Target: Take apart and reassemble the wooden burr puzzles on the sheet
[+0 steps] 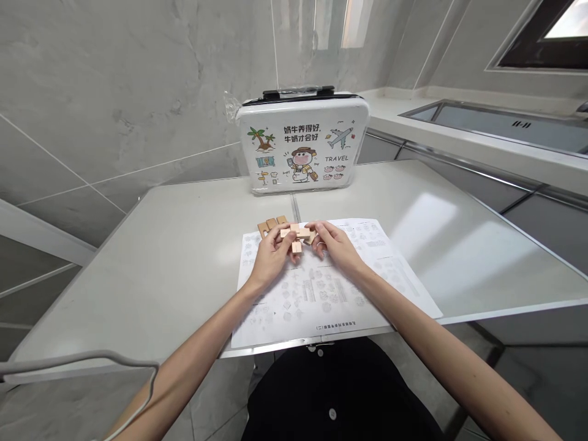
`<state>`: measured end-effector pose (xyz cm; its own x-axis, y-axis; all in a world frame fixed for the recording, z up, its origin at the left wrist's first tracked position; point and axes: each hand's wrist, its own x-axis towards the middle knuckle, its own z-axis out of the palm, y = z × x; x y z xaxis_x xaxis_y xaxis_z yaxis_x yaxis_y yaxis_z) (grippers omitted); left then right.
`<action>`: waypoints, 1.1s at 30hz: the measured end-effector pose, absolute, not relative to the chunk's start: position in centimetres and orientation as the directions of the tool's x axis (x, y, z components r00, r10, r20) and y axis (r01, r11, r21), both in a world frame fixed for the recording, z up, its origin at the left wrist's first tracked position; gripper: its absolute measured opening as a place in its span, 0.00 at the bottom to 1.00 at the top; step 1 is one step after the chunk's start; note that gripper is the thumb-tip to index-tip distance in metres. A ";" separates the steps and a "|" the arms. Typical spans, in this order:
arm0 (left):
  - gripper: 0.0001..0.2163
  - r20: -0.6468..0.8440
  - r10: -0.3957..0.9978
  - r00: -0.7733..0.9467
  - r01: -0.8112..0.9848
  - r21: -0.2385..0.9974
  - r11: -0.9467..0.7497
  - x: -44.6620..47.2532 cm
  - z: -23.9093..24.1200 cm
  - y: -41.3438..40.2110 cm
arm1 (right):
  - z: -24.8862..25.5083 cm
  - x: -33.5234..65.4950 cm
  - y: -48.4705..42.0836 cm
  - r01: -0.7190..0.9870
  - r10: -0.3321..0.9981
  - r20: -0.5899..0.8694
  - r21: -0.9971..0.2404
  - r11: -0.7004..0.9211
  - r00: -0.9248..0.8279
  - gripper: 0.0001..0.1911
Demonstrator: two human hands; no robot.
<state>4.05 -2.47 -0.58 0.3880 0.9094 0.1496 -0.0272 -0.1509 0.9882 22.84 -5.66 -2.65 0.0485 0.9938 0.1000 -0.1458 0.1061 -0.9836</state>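
Note:
A small wooden interlocking puzzle [296,236] made of pale crossed bars is held just above a printed instruction sheet [321,294]. My left hand [271,252] grips its left side with curled fingers. My right hand [334,244] pinches its right side. Behind my left hand, a few loose wooden bars [271,224] lie side by side on the table near the sheet's far edge.
A white cartoon-printed case [302,144] with "TRAVEL" on it stands upright at the far edge of the grey table [184,257]. A counter with a sink [505,122] runs along the right. A grey cable [92,358] crosses the near left corner.

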 end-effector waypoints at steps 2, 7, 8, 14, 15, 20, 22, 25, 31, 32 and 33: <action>0.25 0.145 0.924 0.354 -0.055 0.989 -0.135 4.0 -0.8 -2.2 | -2.4 22.8 -5.8 -0.159 0.992 0.114 -0.980 0.122 0.057 0.27; 0.25 0.178 0.947 0.267 -0.094 0.983 -0.158 3.9 -1.1 -1.8 | -2.2 22.7 -5.9 -0.193 0.994 0.093 -0.976 0.102 0.055 0.30; 0.25 0.184 0.949 0.254 -0.096 0.982 -0.164 3.9 -1.1 -1.8 | -2.2 22.7 -5.9 -0.199 0.995 0.086 -0.976 0.093 0.047 0.28; 0.26 0.206 0.943 0.262 -0.090 0.978 -0.189 3.8 -1.0 -1.9 | -2.3 22.7 -5.8 -0.380 0.990 -0.017 -0.922 -0.070 -0.143 0.25; 0.26 0.214 0.938 0.272 -0.082 0.977 -0.199 3.8 -0.9 -1.9 | -2.3 22.7 -5.9 -0.400 0.985 -0.025 -0.912 -0.093 -0.172 0.25; 0.27 0.204 0.920 0.335 -0.028 0.978 -0.207 4.0 -0.5 -2.6 | -2.7 22.8 -5.9 -0.487 0.965 -0.064 -0.854 -0.185 -0.254 0.25; 0.28 0.195 0.920 0.341 -0.030 0.980 -0.196 4.1 -0.6 -2.7 | -3.0 22.8 -5.8 -0.505 0.959 -0.079 -0.837 -0.213 -0.273 0.24; 0.28 0.178 0.929 0.325 -0.007 0.983 -0.186 4.1 -0.7 -2.8 | -3.3 22.9 -5.6 -0.540 0.940 -0.108 -0.795 -0.276 -0.322 0.17; 0.26 0.189 0.941 0.280 0.044 0.977 -0.209 4.1 -0.7 -2.6 | -2.6 22.5 -5.7 -0.602 0.927 -0.114 -0.731 -0.322 -0.357 0.16; 0.26 0.193 0.941 0.278 0.043 0.976 -0.213 4.1 -0.7 -2.6 | -2.4 22.5 -5.7 -0.612 0.924 -0.111 -0.719 -0.328 -0.365 0.18; 0.25 0.195 0.941 0.276 0.042 0.976 -0.215 4.2 -0.7 -2.5 | -2.3 22.4 -5.8 -0.621 0.923 -0.101 -0.712 -0.328 -0.372 0.19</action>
<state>4.16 -2.51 -0.71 0.2758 0.9411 0.1954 0.0418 -0.2149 0.9757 22.44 -5.77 -2.27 -0.3718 0.9228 -0.1009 -0.6207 -0.3279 -0.7122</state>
